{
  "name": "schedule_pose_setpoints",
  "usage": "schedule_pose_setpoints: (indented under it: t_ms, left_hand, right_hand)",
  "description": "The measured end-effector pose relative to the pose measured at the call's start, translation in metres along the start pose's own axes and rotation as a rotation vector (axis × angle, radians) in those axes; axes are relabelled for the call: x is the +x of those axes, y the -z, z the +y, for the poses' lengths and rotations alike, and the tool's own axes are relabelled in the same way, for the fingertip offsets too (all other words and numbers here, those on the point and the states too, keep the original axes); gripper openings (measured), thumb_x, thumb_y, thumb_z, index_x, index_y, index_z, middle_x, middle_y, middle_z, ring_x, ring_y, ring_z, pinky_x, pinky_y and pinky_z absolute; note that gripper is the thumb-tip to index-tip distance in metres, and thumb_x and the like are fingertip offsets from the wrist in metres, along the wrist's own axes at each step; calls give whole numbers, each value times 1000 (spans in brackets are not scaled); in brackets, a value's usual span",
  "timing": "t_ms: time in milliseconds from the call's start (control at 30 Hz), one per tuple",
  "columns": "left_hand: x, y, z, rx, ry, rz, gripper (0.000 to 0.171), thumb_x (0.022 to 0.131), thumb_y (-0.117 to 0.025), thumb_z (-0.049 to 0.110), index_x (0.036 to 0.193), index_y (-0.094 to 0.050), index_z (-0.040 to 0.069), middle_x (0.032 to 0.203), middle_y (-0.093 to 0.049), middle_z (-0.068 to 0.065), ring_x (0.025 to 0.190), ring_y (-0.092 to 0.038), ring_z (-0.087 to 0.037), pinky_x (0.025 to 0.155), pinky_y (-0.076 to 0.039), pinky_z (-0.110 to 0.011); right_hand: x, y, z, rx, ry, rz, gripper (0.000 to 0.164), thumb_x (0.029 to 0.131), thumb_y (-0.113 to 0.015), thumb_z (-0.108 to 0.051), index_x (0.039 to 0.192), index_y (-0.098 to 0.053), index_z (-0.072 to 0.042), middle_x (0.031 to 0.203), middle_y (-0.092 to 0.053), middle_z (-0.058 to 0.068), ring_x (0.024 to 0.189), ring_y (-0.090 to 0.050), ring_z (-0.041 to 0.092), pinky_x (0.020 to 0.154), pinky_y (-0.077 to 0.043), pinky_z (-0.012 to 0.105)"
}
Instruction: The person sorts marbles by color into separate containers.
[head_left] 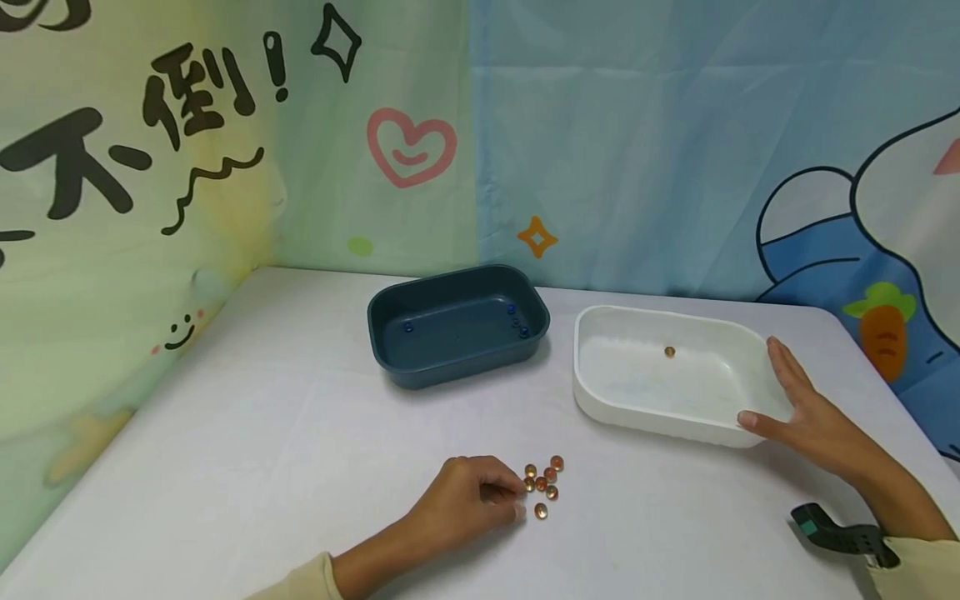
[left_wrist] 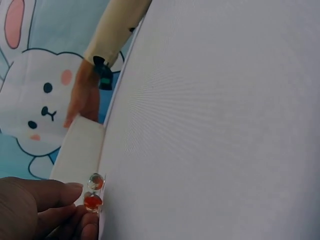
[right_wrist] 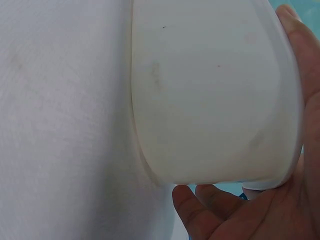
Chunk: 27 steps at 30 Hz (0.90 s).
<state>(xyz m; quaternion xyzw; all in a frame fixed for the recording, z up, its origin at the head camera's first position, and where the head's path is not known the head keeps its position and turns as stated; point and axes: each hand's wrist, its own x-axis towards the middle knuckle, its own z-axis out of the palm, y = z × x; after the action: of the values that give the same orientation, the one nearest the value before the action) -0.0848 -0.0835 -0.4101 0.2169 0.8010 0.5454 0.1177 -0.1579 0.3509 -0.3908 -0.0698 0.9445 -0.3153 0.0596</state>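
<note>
On the white table, a cluster of orange-and-clear glass marbles [head_left: 551, 474] lies just right of my left hand [head_left: 468, 498]. The fingertips reach the cluster's left edge; thumb and forefinger stand a little apart, and no marble shows between them. In the left wrist view, two marbles [left_wrist: 93, 201] sit just beyond the fingertips. My right hand [head_left: 817, 425] holds the right end of a white plastic bin [head_left: 660, 421], thumb at the near rim and fingers along the end wall. One amber marble [head_left: 670, 352] lies inside this bin.
A dark teal bin [head_left: 457, 368] stands behind the marbles, left of the white one, with several small blue marbles [head_left: 524, 332] in it. A printed cloth backdrop [head_left: 600, 167] rises at the table's back edge. A black wrist device [head_left: 838, 532] sits by the right sleeve.
</note>
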Motion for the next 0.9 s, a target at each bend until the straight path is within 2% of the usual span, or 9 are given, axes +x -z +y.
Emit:
schedule_pose_setpoints:
  t_ms: [133, 367, 467, 633, 767, 900]
  left_hand:
    - [-1, 0, 1, 7, 2, -10, 14, 78, -78, -1, 90, -75, 5, 88, -68, 6, 79, -62, -3, 72, -53, -20]
    - [0, 2, -1, 51, -2, -79, 22, 74, -84, 5, 93, -74, 9, 92, -67, 11, 82, -61, -1, 77, -51, -19]
    - [1, 3, -1, 80, -23, -108, 22, 75, -82, 1, 94, -74, 9, 91, -66, 12, 82, -60, 1, 77, -50, -18]
    - [3, 4, 1, 149, -87, -157, 14, 80, -78, -2, 88, -76, 9, 84, -64, 13, 76, -57, 3, 70, -50, -16]
    - [4, 6, 3, 175, -109, -144, 11, 83, -75, 0, 90, -77, 9, 85, -65, 14, 80, -59, 4, 72, -50, -17]
    - [4, 8, 3, 135, -79, -115, 11, 84, -74, -1, 89, -78, 8, 85, -67, 14, 82, -60, 2, 73, -50, -18]
  right_hand:
    - [0, 0, 1, -6, 3, 7, 107, 89, -66, -40, 152, 20, -24, 156, 27, 11, 136, 14, 56, 80, -14, 83]
    - [-1, 0, 0, -11, -11, 1, 108, 88, -65, -40, 152, 20, -23, 156, 28, 11, 136, 13, 57, 80, -14, 83]
    - [-1, 0, 1, -10, -14, 0, 107, 89, -65, -41, 152, 20, -23, 156, 28, 11, 136, 14, 57, 80, -13, 83]
    - [-2, -1, 3, 6, -11, -1, 108, 88, -66, -40, 151, 21, -25, 156, 28, 10, 136, 14, 57, 79, -14, 83]
    - [-1, -1, 4, 11, -4, 1, 109, 88, -67, -39, 151, 21, -26, 156, 28, 9, 136, 13, 57, 78, -15, 83]
    - [0, -1, 4, -5, 6, 11, 109, 88, -67, -40, 152, 20, -25, 157, 27, 10, 136, 13, 57, 77, -15, 82]
